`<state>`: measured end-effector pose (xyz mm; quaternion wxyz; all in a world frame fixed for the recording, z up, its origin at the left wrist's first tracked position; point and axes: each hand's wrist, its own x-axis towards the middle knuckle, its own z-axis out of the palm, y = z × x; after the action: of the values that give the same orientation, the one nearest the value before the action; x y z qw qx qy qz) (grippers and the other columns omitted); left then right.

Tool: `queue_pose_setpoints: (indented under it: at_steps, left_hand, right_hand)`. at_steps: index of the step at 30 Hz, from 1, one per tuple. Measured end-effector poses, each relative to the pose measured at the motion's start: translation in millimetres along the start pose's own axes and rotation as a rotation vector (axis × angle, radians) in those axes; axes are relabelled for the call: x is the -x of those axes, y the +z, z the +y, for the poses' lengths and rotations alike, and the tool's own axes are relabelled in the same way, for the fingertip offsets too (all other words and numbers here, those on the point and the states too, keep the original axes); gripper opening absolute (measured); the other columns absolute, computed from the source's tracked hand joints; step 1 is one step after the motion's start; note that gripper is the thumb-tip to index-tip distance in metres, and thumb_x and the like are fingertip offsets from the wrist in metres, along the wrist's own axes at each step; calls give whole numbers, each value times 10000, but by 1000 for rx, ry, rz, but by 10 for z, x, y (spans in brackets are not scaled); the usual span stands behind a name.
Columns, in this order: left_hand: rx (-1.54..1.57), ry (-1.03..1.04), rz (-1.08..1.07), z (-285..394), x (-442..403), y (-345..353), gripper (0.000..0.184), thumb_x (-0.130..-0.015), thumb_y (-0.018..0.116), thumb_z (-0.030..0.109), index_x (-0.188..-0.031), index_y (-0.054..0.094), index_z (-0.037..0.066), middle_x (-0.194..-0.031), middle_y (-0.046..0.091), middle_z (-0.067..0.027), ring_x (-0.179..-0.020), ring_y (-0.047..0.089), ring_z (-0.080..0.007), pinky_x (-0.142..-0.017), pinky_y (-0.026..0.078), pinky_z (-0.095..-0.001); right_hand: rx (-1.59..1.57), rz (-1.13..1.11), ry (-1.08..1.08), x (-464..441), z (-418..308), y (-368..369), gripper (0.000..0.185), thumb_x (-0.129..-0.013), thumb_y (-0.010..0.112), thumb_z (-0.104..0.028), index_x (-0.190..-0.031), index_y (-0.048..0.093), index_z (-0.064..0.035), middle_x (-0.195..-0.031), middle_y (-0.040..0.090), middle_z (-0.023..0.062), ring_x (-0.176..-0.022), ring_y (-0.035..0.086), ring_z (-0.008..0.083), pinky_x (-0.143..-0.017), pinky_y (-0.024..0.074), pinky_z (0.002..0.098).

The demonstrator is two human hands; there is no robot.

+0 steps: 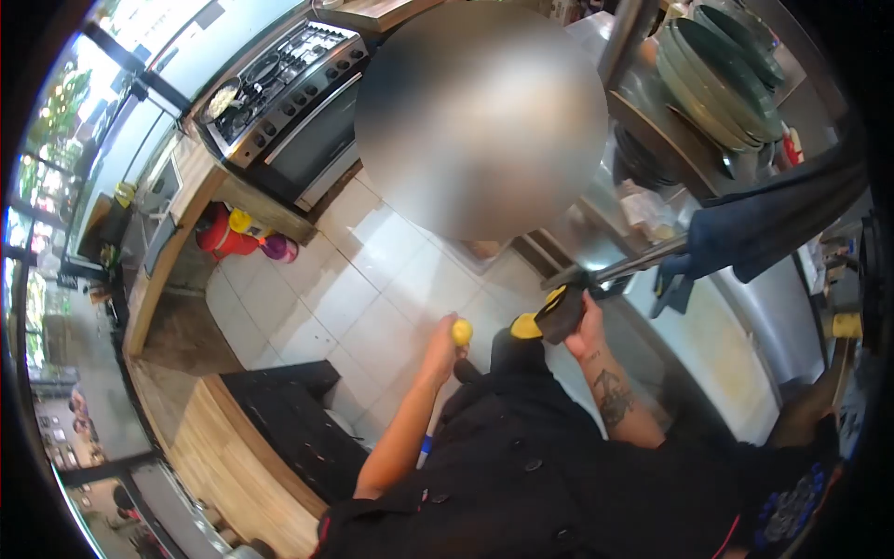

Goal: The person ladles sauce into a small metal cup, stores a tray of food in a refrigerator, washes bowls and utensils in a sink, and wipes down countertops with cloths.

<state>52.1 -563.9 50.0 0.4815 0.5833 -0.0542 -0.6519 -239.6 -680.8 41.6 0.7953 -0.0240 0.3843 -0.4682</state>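
Observation:
My left hand (441, 350) is closed, with a small round yellow thing (463, 332) at its fingertips. What kind of thing it is I cannot make out. To the right, my right hand (587, 328) grips a dark, boxy object with yellow edges (559, 317); its kind is unclear. A flat yellow patch (526, 326) shows just left of that object, above my dark clothing. Both hands are in front of my body, over the tiled floor, and apart from each other.
A stove (284, 88) with a pan (222, 101) stands at upper left. Red bucket (223, 233) and bottles sit below the counter. A wooden-topped surface (233, 456) is at lower left. Stacked plates (717, 84), a hanging dark cloth (773, 224) and a white work surface (698, 326) are on the right.

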Motion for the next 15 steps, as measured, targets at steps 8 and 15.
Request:
queue_pose_setpoints:
  at_steps: [8,15]
  left_hand:
    - [-328,85,230,932,-1547,-2608,374,-1017,583,440,-1090,625,76,-921,669,-102,-750,661,-219,-654,539,-387]
    - [-42,-511,745,496,-1181,-5132,587,-1034,448,581,-922,601,25,-724,602,-164,-610,646,-309,-503,512,-467]
  right_hand:
    - [110,7,49,-923,903,1632,523,-1065,583,-537,-1280,636,-63,-1200,704,115,-1112,673,286,-1039,535,473]
    - [-9,57,19,-2720,1722,3146,548,-1087,531,-558,-1301,633,-64,-1251,699,97,-1173,663,258,-1083,514,439]
